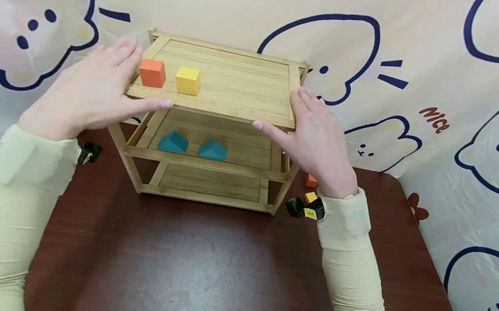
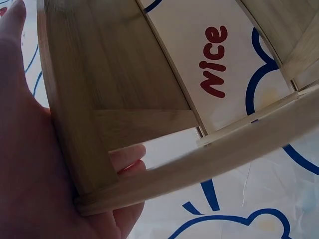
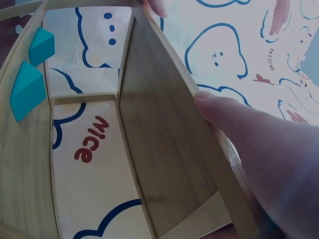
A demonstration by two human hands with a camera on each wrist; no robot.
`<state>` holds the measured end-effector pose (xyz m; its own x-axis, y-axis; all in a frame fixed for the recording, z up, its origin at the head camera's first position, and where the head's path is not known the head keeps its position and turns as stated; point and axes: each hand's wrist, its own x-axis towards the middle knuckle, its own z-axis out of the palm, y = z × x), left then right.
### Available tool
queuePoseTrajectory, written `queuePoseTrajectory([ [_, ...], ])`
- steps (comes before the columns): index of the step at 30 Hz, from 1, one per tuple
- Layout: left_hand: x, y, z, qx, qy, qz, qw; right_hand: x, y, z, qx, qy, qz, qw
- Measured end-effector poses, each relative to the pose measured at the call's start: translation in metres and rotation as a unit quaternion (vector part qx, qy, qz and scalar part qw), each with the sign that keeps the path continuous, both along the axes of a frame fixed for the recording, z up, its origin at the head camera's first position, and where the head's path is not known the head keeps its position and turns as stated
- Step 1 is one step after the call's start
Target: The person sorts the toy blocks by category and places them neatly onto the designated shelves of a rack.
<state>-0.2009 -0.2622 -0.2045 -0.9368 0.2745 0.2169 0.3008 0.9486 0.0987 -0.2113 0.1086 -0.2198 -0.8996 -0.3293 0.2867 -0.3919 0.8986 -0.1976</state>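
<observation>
A three-tier wooden shelf rack [image 1: 225, 167] stands between both hands. My left hand [image 1: 95, 86] rests at its front left corner, fingers straight along the side and thumb against the top board's front edge. In the left wrist view, fingertips [image 2: 127, 155] show past the corner post. The right hand [image 1: 318, 137] touches the front right corner, its thumb [image 3: 219, 105] lying along the board's edge. On the top board sit an orange cube [image 1: 152, 73], close to the left fingers, and a yellow cube [image 1: 187, 81]. Two teal triangular blocks [image 1: 173, 142] lie on the middle tier.
The rack stands on a dark brown table [image 1: 190, 267]. Beyond its right leg lie an orange block [image 1: 311, 181] and a yellow block [image 1: 310, 197], partly hidden by the right wrist's camera [image 1: 305, 208]. A cartoon-printed cloth [image 1: 228, 19] hangs behind and at the sides.
</observation>
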Motion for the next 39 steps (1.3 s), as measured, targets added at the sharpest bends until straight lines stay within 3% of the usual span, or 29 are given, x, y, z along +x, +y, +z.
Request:
queuePoseTrajectory([
  [8,0.0,0.002,-0.002,-0.001,-0.033,0.037,0.9988,0.0,0.0,0.001,0.005,-0.002,-0.002,1.0],
  [19,0.0,0.001,-0.004,0.003,-0.028,0.035,0.999,0.002,-0.001,0.002,-0.007,0.018,0.007,0.9998],
  [39,0.001,0.004,-0.004,0.001,-0.022,0.041,0.9989,0.021,0.029,0.005,-0.107,0.027,-0.002,0.9939],
])
